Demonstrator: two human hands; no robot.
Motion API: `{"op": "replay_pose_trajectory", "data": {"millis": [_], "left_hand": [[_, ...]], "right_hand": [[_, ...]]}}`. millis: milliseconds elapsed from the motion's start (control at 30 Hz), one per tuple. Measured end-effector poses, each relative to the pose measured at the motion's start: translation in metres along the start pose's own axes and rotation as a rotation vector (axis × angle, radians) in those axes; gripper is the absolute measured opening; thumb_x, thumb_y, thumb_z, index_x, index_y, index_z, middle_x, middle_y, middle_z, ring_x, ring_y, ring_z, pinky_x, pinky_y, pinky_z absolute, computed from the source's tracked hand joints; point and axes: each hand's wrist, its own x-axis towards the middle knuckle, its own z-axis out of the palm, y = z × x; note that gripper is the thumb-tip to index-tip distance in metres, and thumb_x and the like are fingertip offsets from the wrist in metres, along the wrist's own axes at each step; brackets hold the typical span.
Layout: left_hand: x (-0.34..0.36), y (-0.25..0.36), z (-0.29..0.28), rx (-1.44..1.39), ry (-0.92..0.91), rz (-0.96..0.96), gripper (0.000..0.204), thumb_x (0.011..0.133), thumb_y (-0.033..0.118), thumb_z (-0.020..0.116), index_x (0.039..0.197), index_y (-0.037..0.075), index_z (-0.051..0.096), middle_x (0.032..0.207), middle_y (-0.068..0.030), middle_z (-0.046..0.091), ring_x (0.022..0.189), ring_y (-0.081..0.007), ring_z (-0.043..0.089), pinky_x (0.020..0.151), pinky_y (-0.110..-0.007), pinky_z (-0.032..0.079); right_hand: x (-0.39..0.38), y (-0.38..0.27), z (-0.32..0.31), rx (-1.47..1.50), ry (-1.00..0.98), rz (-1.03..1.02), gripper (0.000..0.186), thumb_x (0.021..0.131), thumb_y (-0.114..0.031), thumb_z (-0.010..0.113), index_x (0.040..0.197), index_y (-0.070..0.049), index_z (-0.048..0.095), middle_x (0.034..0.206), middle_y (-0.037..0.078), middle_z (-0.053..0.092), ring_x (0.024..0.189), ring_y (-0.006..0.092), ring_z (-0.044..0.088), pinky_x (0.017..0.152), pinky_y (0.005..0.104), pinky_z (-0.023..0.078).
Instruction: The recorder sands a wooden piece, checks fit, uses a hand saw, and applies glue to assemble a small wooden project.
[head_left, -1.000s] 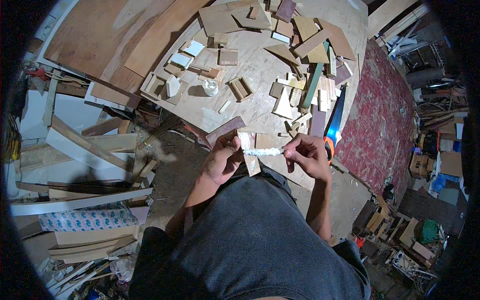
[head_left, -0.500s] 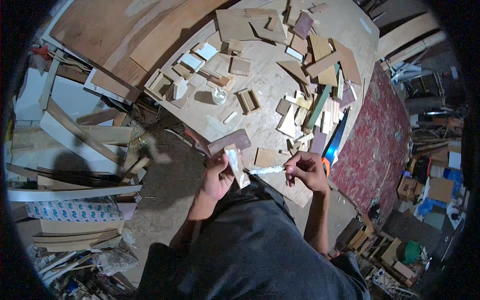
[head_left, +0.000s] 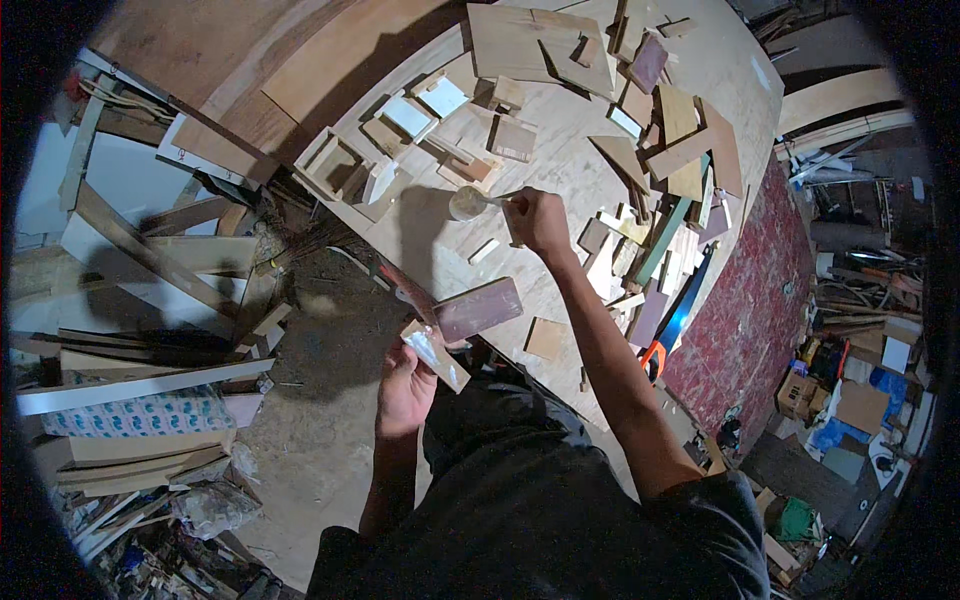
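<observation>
Glue step: wet block in our left hand, stick at the cup in our right.

Our left hand (head_left: 405, 392) has its fingers clamped on a small wood block (head_left: 436, 354) with a white smear on its top face, held off the near table edge above the floor. Our right hand (head_left: 535, 220) is stretched out over the table (head_left: 560, 170), fingers pinched together on a thin stick (head_left: 493, 200) whose tip is at a small round cup (head_left: 466, 203). Risks, as we judge them: the block is tilted, so the smear could run or drip; the long reach could tip the cup; our forearm passes close over loose offcuts and could knock them. Count: one block in hand, one stick, one cup, one reddish-brown board (head_left: 478, 309) at the table edge, offcuts too many to count.
</observation>
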Motion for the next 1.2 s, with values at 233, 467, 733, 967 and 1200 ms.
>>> {"op": "replay_pose_trajectory", "data": {"millis": [233,467,733,967,1200], "left_hand": [[0.01,0.005,0.008,0.022,-0.002,0.093,0.039,0.092,0.018,0.064,0.124,-0.002,0.053,0.121,-0.0153,0.061,0.116,-0.0255,0.058,0.102,-0.037,0.045],[0.021,0.003,0.004,0.004,0.034,0.044,0.04,0.089,0.016,0.068,0.124,0.001,0.054,0.119,-0.0135,0.062,0.113,-0.0234,0.059,0.101,-0.036,0.046],[0.023,0.005,-0.007,-0.024,-0.072,0.028,0.036,0.095,0.017,0.058,0.126,0.0,0.053,0.127,-0.0151,0.058,0.123,-0.0294,0.052,0.112,-0.045,0.037],[0.019,0.01,0.0,-0.017,0.037,0.052,0.033,0.092,0.012,0.063,0.123,0.001,0.054,0.119,-0.0139,0.062,0.113,-0.0241,0.06,0.1,-0.038,0.048],[0.02,0.017,0.01,0.05,-0.041,0.046,0.034,0.092,0.016,0.065,0.122,0.002,0.056,0.12,-0.0132,0.062,0.114,-0.0232,0.059,0.099,-0.036,0.048]], "right_hand": [[0.013,0.008,0.039,-0.375,-0.037,-0.179,0.024,0.083,-0.021,0.067,0.074,0.001,0.064,0.072,0.021,0.065,0.067,0.0399,0.065,0.061,0.0456,0.052],[0.029,0.013,0.065,-0.429,-0.036,-0.225,0.018,0.081,-0.017,0.065,0.076,0.0,0.064,0.075,0.023,0.064,0.069,0.041,0.064,0.064,0.0474,0.053],[0.026,0.009,0.064,-0.423,-0.063,-0.318,0.017,0.084,-0.017,0.064,0.08,-0.001,0.067,0.077,0.022,0.066,0.071,0.04,0.065,0.065,0.046,0.053],[0.028,0.001,0.077,-0.501,-0.078,-0.088,0.028,0.083,-0.026,0.068,0.074,0.001,0.068,0.073,0.022,0.066,0.069,0.038,0.067,0.063,0.0442,0.054],[0.031,0.03,0.07,-0.329,0.073,0.014,0.029,0.079,-0.026,0.074,0.077,0.003,0.071,0.066,0.022,0.066,0.058,0.0332,0.067,0.056,0.0394,0.054]]}}
